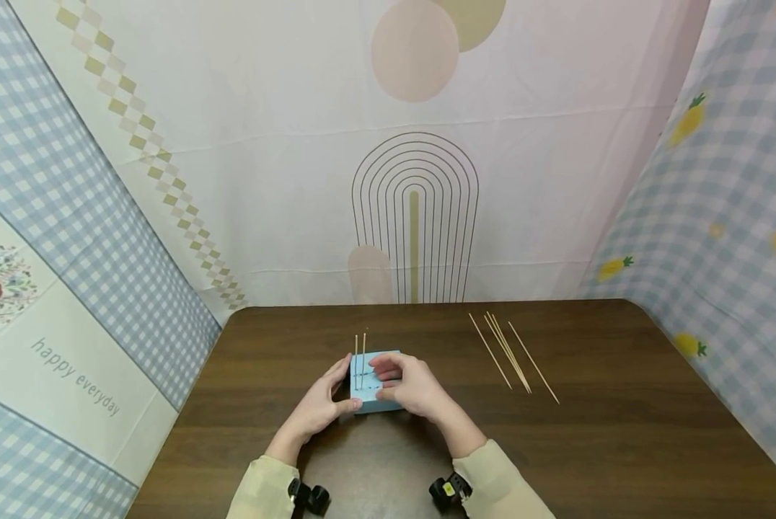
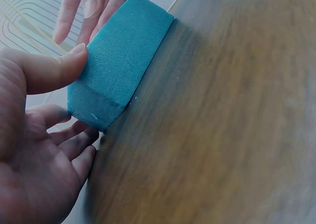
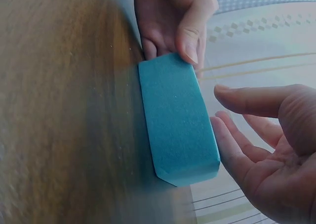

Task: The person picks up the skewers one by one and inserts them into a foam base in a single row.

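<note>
A light blue block (image 1: 378,406) lies on the table with two thin sticks (image 1: 364,360) standing upright in its left part; small marks or holes dot its top. My left hand (image 1: 316,407) grips the block's left end, thumb at the near top edge, fingers along the side, as the left wrist view also shows. Over the block's right part is my right hand (image 1: 417,388), its fingers loosely bent and thumb apart from them. In the right wrist view that hand (image 3: 276,140) has nothing between thumb and fingers, and its fingertips are close to the block (image 3: 180,120).
Several thin loose sticks (image 1: 508,351) lie on the brown table (image 1: 596,447) to the right of the block. A patterned cloth (image 1: 284,216) hangs behind the table's far edge, with checked cloth (image 1: 719,288) at the right.
</note>
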`<state>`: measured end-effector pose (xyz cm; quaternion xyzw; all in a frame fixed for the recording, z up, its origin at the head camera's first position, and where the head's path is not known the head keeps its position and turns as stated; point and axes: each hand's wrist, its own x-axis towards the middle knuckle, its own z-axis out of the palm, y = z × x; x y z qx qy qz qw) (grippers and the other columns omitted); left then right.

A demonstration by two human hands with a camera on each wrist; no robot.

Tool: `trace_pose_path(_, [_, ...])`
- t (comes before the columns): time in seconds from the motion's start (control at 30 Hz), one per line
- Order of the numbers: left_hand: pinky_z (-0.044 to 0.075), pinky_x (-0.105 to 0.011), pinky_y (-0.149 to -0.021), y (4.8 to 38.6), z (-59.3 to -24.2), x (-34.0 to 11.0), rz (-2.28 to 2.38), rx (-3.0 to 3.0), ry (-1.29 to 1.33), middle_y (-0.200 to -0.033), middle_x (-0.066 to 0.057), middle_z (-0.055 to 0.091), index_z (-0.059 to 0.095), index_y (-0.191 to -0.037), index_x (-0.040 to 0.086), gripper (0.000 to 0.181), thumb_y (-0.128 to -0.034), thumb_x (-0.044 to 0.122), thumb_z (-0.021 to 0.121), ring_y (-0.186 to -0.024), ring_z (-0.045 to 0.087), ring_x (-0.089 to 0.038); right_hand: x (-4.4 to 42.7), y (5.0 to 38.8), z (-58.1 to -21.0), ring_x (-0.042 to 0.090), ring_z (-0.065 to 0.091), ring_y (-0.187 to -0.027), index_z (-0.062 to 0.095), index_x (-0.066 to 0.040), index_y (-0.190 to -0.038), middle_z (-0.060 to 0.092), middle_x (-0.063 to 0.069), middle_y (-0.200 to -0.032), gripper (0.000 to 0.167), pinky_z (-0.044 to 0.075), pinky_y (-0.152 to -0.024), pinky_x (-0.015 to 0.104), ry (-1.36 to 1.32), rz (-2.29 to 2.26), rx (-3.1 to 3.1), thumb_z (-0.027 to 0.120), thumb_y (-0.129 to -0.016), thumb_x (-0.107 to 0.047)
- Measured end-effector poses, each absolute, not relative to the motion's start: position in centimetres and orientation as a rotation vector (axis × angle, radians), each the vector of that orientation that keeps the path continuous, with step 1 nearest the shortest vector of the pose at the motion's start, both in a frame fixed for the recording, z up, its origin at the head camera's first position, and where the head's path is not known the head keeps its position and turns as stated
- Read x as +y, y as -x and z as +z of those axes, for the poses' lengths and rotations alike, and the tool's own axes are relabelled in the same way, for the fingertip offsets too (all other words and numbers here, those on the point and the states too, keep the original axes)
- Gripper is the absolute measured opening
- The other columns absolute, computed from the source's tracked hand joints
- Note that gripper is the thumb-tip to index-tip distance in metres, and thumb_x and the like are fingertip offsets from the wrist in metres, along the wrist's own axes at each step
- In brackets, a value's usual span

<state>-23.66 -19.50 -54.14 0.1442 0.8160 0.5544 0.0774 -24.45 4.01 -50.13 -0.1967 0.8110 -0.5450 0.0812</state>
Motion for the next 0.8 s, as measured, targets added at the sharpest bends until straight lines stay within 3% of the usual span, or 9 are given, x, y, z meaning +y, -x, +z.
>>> trace_pose_path(0.27, [0.026,-0.058,-0.126,23.6,-53.8,-19.5,1.652,2.448,-0.431,-0.174,-0.023,0.022,0.029,-0.169,0.005,0.094,-0.0925,0.010,0.084,-0.159,0.024,-0.042,4.9,24.8,-49.9,0.031,0.070,-0.113,0.072,-0.002,-0.128,0.071,0.014,-0.125,0.046,0.061,-0.093,0.038,0.593,-1.636,2.395,0.084,-0.085,0.009])
trace_pose_path(0.47, [0.026,-0.059,-0.126,23.3,-53.9,-19.5,1.638,2.455,-0.415,-0.174,-0.024,0.022,0.029,-0.169,0.005,0.095,-0.0924,0.012,0.084,-0.159,0.024,-0.043,6.4,24.8,-49.5,0.030,0.070,-0.115,0.071,-0.004,-0.132,0.071,0.013,-0.131,0.046,0.060,-0.097,0.044,0.607,-1.566,2.415,0.083,-0.089,0.002])
trace_pose_path(0.8, [0.027,-0.061,-0.124,23.3,-54.2,-19.6,1.592,2.485,-0.441,-0.175,-0.024,0.020,0.026,-0.170,0.005,0.095,-0.0938,0.014,0.083,-0.159,0.023,-0.045,13.8,25.0,-49.1,0.031,0.072,-0.114,0.068,-0.005,-0.137,0.069,0.021,-0.135,0.044,0.060,-0.091,0.040,0.586,-1.577,2.406,0.081,-0.095,-0.010])
